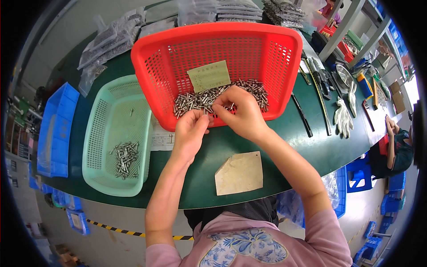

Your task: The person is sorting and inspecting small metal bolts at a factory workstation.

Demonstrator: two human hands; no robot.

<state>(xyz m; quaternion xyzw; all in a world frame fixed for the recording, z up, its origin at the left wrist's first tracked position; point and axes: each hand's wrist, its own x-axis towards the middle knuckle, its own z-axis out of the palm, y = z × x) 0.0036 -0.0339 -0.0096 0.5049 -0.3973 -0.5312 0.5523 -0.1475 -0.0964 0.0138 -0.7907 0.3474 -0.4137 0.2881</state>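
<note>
- Pins: a heap of small metal ones lies along the near part of the red basket.
- Left hand: at the red basket's near rim, fingers curled in toward the thumb; whether it grips a pin, I cannot tell.
- Right hand: above the heap, just beside the left, fingers bent toward the thumb; its grip is also too small to tell.
- Tag: yellowish, inside the red basket, behind the heap.
- Green basket: left of the red one, with a smaller pile of pins toward its near end.
- Card: beige, flat on the green table, between the forearms.
- Blue bin: left of the green basket.
- Pen and white gloves: on the table's right side.
- Bags: clear, filled, along the far edge.
- Co-worker: far right.
</note>
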